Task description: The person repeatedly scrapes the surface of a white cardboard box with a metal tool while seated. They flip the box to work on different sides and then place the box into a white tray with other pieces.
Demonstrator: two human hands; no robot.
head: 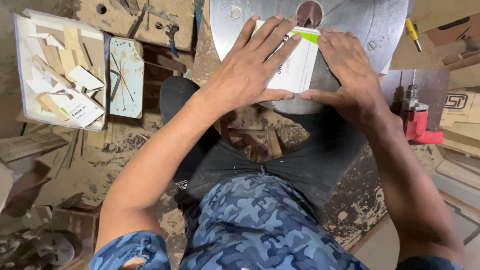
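I press my left hand (250, 75) and right hand (350, 82), fingers spread flat and clamped on nothing, on a white card (300, 65) atop a grey metal disc (360, 25); uneven pressure could slide it askew.

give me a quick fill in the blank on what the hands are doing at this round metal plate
1. Both hands press a white card with a ____ stripe flat on the round metal plate.
2. The left hand lies on the card with its fingers ____.
3. The power drill beside the right hand is ____ in colour.
4. The tray at the left holds scraps of ____.

Missing words: green; spread; red; wood
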